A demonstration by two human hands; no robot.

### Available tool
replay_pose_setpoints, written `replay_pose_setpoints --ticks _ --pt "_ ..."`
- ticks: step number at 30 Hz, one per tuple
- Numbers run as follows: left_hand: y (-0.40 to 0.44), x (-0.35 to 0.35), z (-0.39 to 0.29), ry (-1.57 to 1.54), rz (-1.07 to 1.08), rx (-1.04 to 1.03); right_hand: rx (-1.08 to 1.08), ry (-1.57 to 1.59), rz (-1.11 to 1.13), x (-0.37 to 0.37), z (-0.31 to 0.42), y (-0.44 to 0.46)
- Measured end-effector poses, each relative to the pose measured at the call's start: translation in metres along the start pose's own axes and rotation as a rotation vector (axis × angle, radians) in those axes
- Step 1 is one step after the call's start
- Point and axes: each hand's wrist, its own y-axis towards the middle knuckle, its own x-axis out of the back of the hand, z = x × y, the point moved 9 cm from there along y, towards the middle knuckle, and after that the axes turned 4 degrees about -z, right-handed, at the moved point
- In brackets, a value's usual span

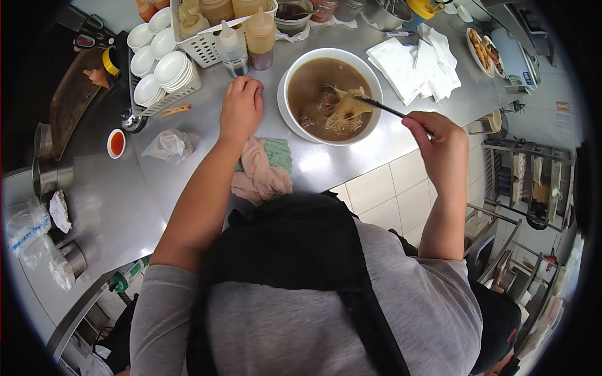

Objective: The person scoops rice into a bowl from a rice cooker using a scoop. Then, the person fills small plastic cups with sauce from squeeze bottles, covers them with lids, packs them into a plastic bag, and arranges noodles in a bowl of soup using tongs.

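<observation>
My right hand [442,141] grips slim black chopsticks [390,109] whose far ends reach over a large white bowl [288,100]. At their tips is a clump of pale, stringy food [348,109], partly sunk in brown broth [313,78]. The bowl appears to rest on a white plate [292,123]. My left hand [243,103] rests on the steel counter left of the bowl, fingers curled in, with nothing visible in them. Just beyond it stand a squeeze bottle with dark contents [233,53] and an amber one [260,41]. Pink and green cloths [263,166] lie near my left wrist.
White baskets hold stacked small bowls [170,69] and sauce bottles [216,9]. White paper napkins [414,66] lie right of the bowl. Fried food sits on plates [481,50] at the far right. A red sauce cup [116,143], clothespin [177,110] and crumpled plastic bag [170,145] are at left.
</observation>
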Motion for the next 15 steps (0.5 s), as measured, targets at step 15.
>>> replay_pose_setpoints --ticks 15 --pt "0.000 0.001 0.000 -0.008 -0.002 0.009 -0.003 0.097 -0.421 0.110 0.002 0.032"
